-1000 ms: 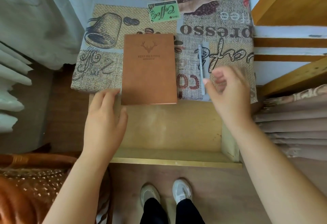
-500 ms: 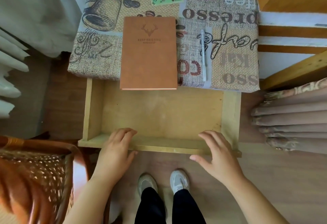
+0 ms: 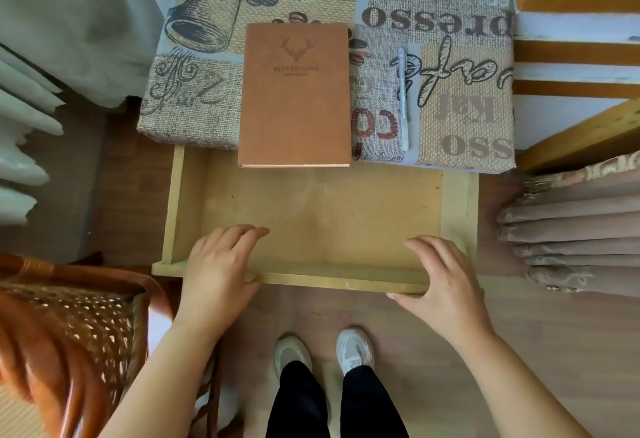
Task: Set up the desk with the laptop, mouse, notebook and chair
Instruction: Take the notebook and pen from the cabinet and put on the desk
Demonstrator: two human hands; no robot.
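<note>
My left hand (image 3: 221,264) and right hand (image 3: 441,276) rest flat and spread on the empty drawer (image 3: 311,278) front, gripping nothing, likely to push it shut. Notebook (image 3: 296,94) and pen (image 3: 402,98) already on desk (image 3: 464,119).

A lived-in home room: a small surface (image 3: 464,119) wears a coffee-print cloth, a woven rattan chair (image 3: 69,326) stands on the wood-look floor (image 3: 519,351), pale curtains (image 3: 52,15) hang at left and folded drapes (image 3: 571,236) lie at right.
</note>
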